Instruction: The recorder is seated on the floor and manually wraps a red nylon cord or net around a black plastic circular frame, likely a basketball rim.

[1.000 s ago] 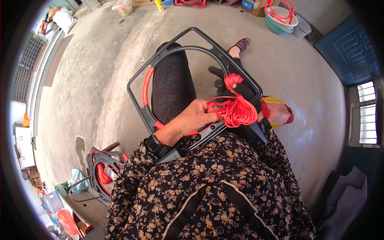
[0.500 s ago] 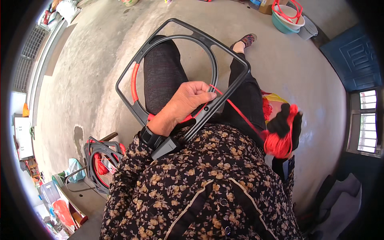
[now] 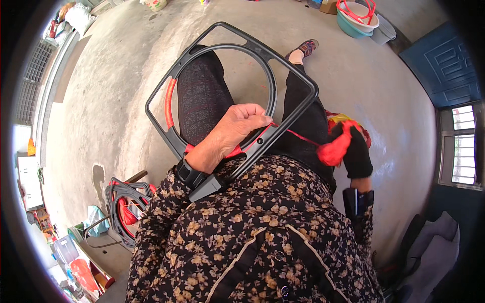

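Observation:
A black plastic frame (image 3: 262, 50), square with rounded corners and a ring inside it, lies tilted over my lap. Red wrapping covers the ring's left stretch (image 3: 169, 103), and more red shows at its lower part. My left hand (image 3: 233, 130), bare, reaches over the ring and pinches the red cord against its right side. From those fingertips a strand of cord (image 3: 304, 138) runs right to a bundle of red cord (image 3: 333, 152). My right hand (image 3: 356, 154), in a black glove, grips that bundle beside my right thigh; motion smears its fingers.
Similar black frames (image 3: 118, 202) with red cord rest on the floor at lower left. A red and yellow item (image 3: 348, 119) lies past my right hand. Basins (image 3: 353, 28) stand at the far right, near a blue door (image 3: 447, 65). A grey padded seat (image 3: 434, 252) is at lower right.
My right hand has swung up and slightly left with the cord bundle, and the strand between the hands looks shorter and flatter. My left hand has stayed on the ring.

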{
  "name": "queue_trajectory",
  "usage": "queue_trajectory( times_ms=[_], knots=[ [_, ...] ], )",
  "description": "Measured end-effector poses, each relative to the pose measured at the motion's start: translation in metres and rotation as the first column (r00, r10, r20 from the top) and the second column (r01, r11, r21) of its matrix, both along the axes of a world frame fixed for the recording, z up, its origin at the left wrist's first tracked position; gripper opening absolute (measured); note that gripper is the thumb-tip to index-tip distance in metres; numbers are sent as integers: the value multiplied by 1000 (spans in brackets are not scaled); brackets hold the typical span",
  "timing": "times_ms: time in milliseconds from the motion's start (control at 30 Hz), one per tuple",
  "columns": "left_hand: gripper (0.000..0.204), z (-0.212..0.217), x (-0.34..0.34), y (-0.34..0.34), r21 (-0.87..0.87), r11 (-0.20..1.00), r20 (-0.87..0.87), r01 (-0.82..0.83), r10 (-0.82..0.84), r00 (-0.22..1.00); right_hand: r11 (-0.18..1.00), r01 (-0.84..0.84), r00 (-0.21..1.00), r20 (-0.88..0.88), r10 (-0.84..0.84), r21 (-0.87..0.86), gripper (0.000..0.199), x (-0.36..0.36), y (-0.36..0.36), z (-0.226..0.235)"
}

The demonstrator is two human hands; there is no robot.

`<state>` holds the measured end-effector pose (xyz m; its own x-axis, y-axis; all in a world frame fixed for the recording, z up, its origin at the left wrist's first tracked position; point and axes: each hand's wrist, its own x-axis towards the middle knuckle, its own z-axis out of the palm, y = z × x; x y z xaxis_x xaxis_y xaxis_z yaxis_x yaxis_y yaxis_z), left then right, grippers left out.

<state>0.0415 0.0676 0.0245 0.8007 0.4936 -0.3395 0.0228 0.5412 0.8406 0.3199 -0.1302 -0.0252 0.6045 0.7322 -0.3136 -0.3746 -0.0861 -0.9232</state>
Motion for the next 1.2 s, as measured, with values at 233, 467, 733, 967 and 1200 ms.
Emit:
queue_trajectory(
  times_ms=[233, 467, 733, 967, 1200],
  knots=[
    [11, 4, 4, -3, -54, 996, -93, 77, -82, 992, 996, -71, 658, 747, 94, -63, 20, -51, 125, 9],
    [10, 3, 3, -7, -59, 996, -82, 61, -66, 994, 747, -662, 334, 868, 367, -61, 39, -64, 114, -16],
    [19, -15, -2, -9, 33, 995, 100, 96, -99, 990, 418, -445, 286, -316, 904, 792, 60, -88, 157, 36],
    [14, -5, -5, -4, 70, 994, 26, 85, -87, 996, 782, -409, 743, -326, 584, 470, 49, -74, 114, 49],
    [15, 7, -7, 0, 101, 995, -52, 10, -4, 999, 846, -20, 813, -484, 324, 533, 38, -40, 34, 51]
  ],
)
